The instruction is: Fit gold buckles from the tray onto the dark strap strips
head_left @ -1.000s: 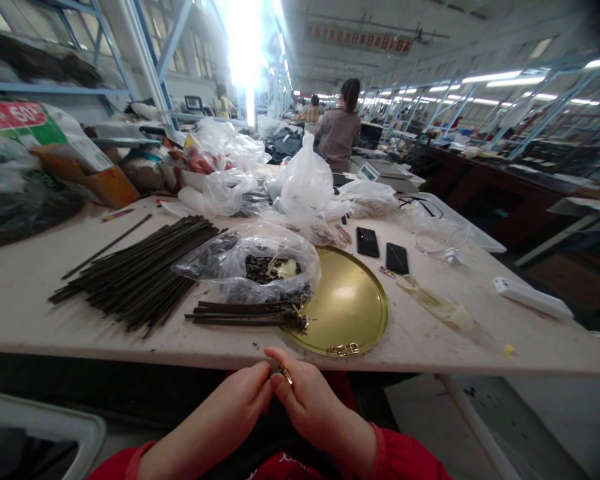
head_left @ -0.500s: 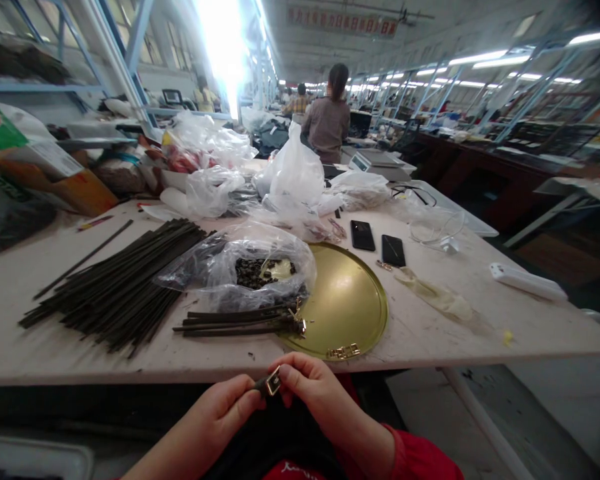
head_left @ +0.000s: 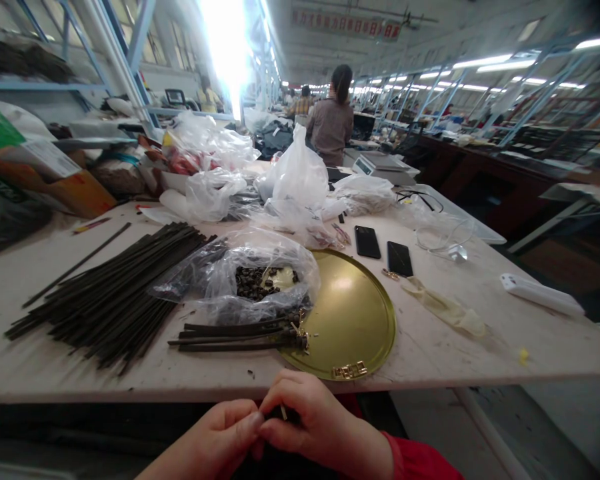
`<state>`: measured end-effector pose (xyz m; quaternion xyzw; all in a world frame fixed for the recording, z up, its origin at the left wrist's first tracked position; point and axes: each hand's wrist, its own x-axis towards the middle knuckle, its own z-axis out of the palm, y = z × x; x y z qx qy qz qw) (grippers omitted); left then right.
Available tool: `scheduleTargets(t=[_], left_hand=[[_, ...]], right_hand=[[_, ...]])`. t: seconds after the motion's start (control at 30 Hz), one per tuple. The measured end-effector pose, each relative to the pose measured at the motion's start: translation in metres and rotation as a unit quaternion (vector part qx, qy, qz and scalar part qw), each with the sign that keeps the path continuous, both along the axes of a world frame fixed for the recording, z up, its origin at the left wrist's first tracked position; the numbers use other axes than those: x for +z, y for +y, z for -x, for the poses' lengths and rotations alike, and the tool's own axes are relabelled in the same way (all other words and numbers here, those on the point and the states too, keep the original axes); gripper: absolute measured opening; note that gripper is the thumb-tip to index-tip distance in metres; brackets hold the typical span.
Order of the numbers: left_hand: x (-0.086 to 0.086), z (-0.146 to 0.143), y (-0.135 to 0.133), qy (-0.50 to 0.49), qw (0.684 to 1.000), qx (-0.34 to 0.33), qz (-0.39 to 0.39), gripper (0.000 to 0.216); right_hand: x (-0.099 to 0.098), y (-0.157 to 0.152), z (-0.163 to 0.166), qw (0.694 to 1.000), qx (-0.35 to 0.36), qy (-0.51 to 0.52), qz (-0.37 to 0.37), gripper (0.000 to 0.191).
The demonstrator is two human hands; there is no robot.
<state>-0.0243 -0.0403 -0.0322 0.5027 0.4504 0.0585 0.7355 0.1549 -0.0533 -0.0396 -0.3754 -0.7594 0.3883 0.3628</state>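
My left hand [head_left: 227,430] and my right hand [head_left: 307,417] meet below the table's front edge, fingertips pressed together. A bit of a gold belt buckle [head_left: 283,412] shows between the fingers of my right hand. My left fingers are closed on the dark strap at the buckle, which they now hide almost fully. In front of my hands lies a small bunch of dark straps [head_left: 230,338] with gold buckles at their right ends, which rest on a round gold tray [head_left: 355,307]. Loose gold buckles [head_left: 350,370] sit at the tray's near rim.
A fan of dark straps [head_left: 105,293] spreads across the left. Behind the bunch, an open clear bag [head_left: 215,280] holds small dark pieces [head_left: 253,283]. Two phones [head_left: 367,241], a white device [head_left: 540,293] and a scale [head_left: 380,167] are farther right. A person [head_left: 333,123] stands beyond.
My hands have come closer together. My right fingers have folded over the buckle, which was in plain view before. The view has tilted slightly, so the table sits lower.
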Motion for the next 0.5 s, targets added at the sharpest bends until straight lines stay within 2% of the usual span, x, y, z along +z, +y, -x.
scheduleTargets(t=[0.07, 0.13, 0.17, 0.27, 0.33, 0.43, 0.5], left_hand=[[0.007, 0.004, 0.009, 0.01, 0.999, -0.027, -0.034, 0.054], [0.015, 0.007, 0.025, 0.055, 0.984, -0.056, -0.159, 0.047], [0.018, 0.006, 0.034, 0.094, 0.963, -0.059, -0.246, 0.04], [0.017, 0.002, 0.063, 0.199, 0.854, -0.028, -0.48, 0.02], [0.008, 0.001, 0.078, 0.218, 0.785, -0.015, -0.579, 0.02], [-0.005, 0.015, 0.093, 0.245, 0.746, 0.011, -0.619, 0.019], [-0.006, 0.039, 0.104, 0.298, 0.708, 0.067, -0.637, 0.017]], right_hand=[[0.003, 0.006, -0.002, 0.998, 0.017, -0.05, -0.017, 0.021], [0.006, 0.017, -0.006, 0.993, 0.009, -0.115, -0.041, 0.023], [0.007, 0.024, -0.008, 0.987, -0.012, -0.149, -0.056, 0.02], [0.004, 0.052, -0.016, 0.963, -0.103, -0.231, -0.091, 0.01], [-0.004, 0.071, -0.021, 0.949, -0.145, -0.264, -0.096, 0.012], [-0.024, 0.09, -0.025, 0.945, -0.155, -0.276, -0.085, 0.014], [-0.036, 0.095, -0.029, 0.946, -0.147, -0.271, -0.098, 0.017]])
